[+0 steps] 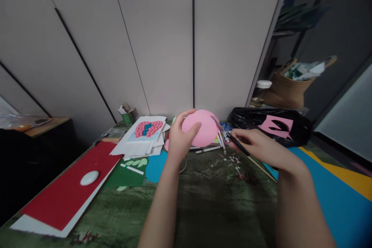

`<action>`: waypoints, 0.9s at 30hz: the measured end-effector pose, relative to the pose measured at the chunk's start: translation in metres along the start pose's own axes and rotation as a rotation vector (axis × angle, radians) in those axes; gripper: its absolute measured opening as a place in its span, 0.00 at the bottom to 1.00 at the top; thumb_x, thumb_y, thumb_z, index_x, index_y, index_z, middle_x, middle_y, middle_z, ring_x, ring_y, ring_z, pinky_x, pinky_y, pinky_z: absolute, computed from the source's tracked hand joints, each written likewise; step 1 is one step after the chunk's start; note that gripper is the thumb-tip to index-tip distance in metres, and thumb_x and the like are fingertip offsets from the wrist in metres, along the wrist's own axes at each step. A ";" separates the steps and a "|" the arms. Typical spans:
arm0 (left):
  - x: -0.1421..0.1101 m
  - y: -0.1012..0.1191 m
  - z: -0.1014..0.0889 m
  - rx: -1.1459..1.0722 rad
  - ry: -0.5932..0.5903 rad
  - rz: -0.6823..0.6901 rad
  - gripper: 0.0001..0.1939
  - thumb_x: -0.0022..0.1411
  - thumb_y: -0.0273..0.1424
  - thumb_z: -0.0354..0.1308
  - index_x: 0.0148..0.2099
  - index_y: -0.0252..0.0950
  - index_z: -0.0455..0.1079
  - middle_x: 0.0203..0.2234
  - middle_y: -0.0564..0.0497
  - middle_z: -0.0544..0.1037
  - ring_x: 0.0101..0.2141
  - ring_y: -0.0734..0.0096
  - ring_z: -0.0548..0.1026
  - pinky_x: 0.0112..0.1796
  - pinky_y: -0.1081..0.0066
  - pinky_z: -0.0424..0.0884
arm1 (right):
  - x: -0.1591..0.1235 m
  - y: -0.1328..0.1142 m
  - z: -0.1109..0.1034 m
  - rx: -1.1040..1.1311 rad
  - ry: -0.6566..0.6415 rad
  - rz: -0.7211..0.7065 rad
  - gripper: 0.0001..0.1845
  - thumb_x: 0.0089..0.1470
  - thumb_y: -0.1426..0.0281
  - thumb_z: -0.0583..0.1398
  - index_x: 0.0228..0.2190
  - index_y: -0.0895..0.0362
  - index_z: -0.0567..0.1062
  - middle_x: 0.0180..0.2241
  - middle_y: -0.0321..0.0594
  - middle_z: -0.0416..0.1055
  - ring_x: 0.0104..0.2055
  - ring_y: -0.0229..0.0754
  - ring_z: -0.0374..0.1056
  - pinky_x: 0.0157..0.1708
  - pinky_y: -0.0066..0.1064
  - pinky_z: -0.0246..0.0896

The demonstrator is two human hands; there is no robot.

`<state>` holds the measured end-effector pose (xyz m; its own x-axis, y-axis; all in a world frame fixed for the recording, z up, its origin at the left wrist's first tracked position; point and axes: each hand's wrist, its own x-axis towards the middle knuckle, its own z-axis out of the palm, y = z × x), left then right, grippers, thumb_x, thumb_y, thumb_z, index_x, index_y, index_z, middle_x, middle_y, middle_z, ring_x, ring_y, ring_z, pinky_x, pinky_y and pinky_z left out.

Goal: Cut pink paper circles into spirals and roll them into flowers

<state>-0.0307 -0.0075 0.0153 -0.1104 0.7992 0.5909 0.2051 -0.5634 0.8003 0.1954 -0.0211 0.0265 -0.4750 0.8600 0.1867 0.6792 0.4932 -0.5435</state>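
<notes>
My left hand point(183, 133) pinches a pink paper circle point(205, 131) between thumb and fingers, holding it up above the table. My right hand point(247, 141) is closed around the black handles of a pair of scissors point(236, 143). Their blades point up and left, touching the circle's right edge. Whether the blades are apart or together is hard to see. Below and behind the circle lie white pens point(208, 149), and small paper scraps point(234, 159) are scattered under the scissors.
At left is red paper point(58, 186) with a white oval object point(90, 178) on it. White sheets bear a pink-and-blue picture point(147, 130). Green paper point(128, 178) lies nearby. A black plastic bag point(247, 118) holds a cut pink sheet point(277, 126). Blue paper point(328, 197) covers the right side.
</notes>
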 end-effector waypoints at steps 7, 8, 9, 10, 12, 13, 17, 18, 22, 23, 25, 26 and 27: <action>-0.001 0.005 -0.001 0.042 -0.092 0.022 0.16 0.54 0.30 0.58 0.47 0.42 0.68 0.47 0.50 0.73 0.47 0.62 0.69 0.49 0.58 0.64 | 0.000 -0.003 0.001 -0.006 0.005 0.019 0.14 0.54 0.61 0.53 0.22 0.55 0.60 0.22 0.31 0.57 0.25 0.34 0.52 0.23 0.28 0.44; -0.001 0.005 -0.001 0.040 -0.098 0.022 0.16 0.54 0.30 0.58 0.47 0.43 0.68 0.47 0.51 0.73 0.48 0.62 0.69 0.49 0.59 0.64 | -0.001 -0.003 0.000 -0.007 0.003 0.018 0.14 0.55 0.62 0.53 0.22 0.55 0.60 0.22 0.31 0.57 0.25 0.34 0.52 0.23 0.28 0.44; -0.001 0.005 -0.001 0.039 -0.101 0.024 0.16 0.54 0.30 0.58 0.47 0.43 0.68 0.47 0.51 0.73 0.48 0.63 0.69 0.50 0.59 0.63 | -0.001 -0.002 0.000 -0.006 -0.001 0.015 0.13 0.55 0.62 0.53 0.23 0.55 0.60 0.22 0.31 0.58 0.25 0.34 0.53 0.23 0.28 0.44; -0.001 0.005 -0.001 0.039 -0.103 0.026 0.16 0.54 0.30 0.58 0.47 0.43 0.68 0.47 0.51 0.73 0.48 0.63 0.68 0.50 0.59 0.63 | -0.001 -0.001 0.000 -0.004 -0.006 0.012 0.13 0.55 0.61 0.53 0.23 0.55 0.61 0.23 0.31 0.59 0.25 0.34 0.53 0.23 0.28 0.44; -0.001 0.004 -0.002 0.042 -0.105 0.023 0.16 0.54 0.30 0.58 0.47 0.43 0.68 0.47 0.51 0.72 0.48 0.63 0.68 0.49 0.59 0.64 | -0.002 -0.001 0.000 0.002 -0.008 0.007 0.14 0.55 0.61 0.52 0.23 0.55 0.61 0.23 0.32 0.61 0.25 0.35 0.54 0.23 0.28 0.45; -0.001 0.004 -0.002 0.044 -0.106 0.017 0.17 0.54 0.30 0.58 0.48 0.44 0.67 0.48 0.51 0.72 0.47 0.62 0.69 0.49 0.59 0.64 | -0.002 0.000 0.000 0.004 -0.010 0.005 0.14 0.55 0.60 0.52 0.23 0.55 0.62 0.23 0.32 0.62 0.25 0.35 0.55 0.23 0.29 0.45; -0.001 0.005 -0.003 0.053 -0.092 0.003 0.20 0.53 0.31 0.58 0.50 0.44 0.67 0.48 0.50 0.72 0.45 0.61 0.70 0.46 0.58 0.66 | -0.002 -0.002 -0.001 0.017 0.004 -0.009 0.16 0.55 0.58 0.51 0.22 0.55 0.64 0.22 0.33 0.62 0.24 0.35 0.56 0.23 0.29 0.47; -0.001 0.005 -0.003 0.055 -0.087 0.006 0.20 0.53 0.31 0.59 0.50 0.44 0.67 0.48 0.50 0.72 0.45 0.61 0.70 0.46 0.58 0.66 | -0.002 -0.002 -0.001 0.022 0.008 -0.015 0.16 0.54 0.57 0.51 0.22 0.55 0.64 0.22 0.33 0.62 0.24 0.35 0.56 0.23 0.29 0.47; 0.000 0.006 -0.004 0.072 -0.074 0.022 0.20 0.52 0.30 0.59 0.50 0.42 0.67 0.48 0.50 0.72 0.46 0.61 0.69 0.48 0.57 0.65 | -0.002 -0.001 -0.002 0.035 0.013 -0.026 0.17 0.54 0.56 0.51 0.23 0.55 0.65 0.21 0.34 0.62 0.24 0.35 0.56 0.23 0.29 0.48; 0.000 0.006 -0.004 0.074 -0.072 0.023 0.20 0.52 0.30 0.59 0.50 0.42 0.67 0.48 0.50 0.72 0.47 0.61 0.69 0.48 0.57 0.65 | -0.002 -0.001 -0.002 0.035 0.010 -0.025 0.17 0.54 0.56 0.51 0.23 0.55 0.65 0.21 0.34 0.62 0.24 0.35 0.56 0.23 0.29 0.48; 0.000 0.005 -0.005 0.069 -0.065 0.021 0.20 0.52 0.31 0.58 0.49 0.42 0.67 0.48 0.49 0.72 0.46 0.60 0.69 0.48 0.56 0.65 | -0.002 0.000 -0.002 0.033 0.002 -0.024 0.17 0.54 0.56 0.51 0.23 0.55 0.65 0.22 0.34 0.62 0.24 0.35 0.56 0.23 0.29 0.48; 0.000 0.005 -0.005 0.066 -0.058 0.019 0.20 0.52 0.31 0.59 0.49 0.43 0.67 0.47 0.49 0.72 0.46 0.60 0.69 0.48 0.56 0.65 | -0.002 0.000 -0.002 0.032 -0.002 -0.023 0.18 0.55 0.56 0.50 0.23 0.55 0.65 0.22 0.34 0.63 0.24 0.35 0.56 0.23 0.29 0.48; 0.000 0.005 -0.005 0.063 -0.050 0.017 0.20 0.52 0.31 0.59 0.49 0.43 0.68 0.47 0.49 0.72 0.46 0.60 0.69 0.48 0.56 0.65 | -0.002 0.000 -0.002 0.032 -0.005 -0.024 0.18 0.55 0.56 0.50 0.22 0.55 0.65 0.22 0.34 0.63 0.24 0.35 0.56 0.23 0.29 0.48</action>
<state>-0.0344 -0.0112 0.0196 -0.0584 0.8000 0.5972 0.2676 -0.5638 0.7814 0.1974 -0.0225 0.0278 -0.4937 0.8473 0.1958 0.6494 0.5089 -0.5650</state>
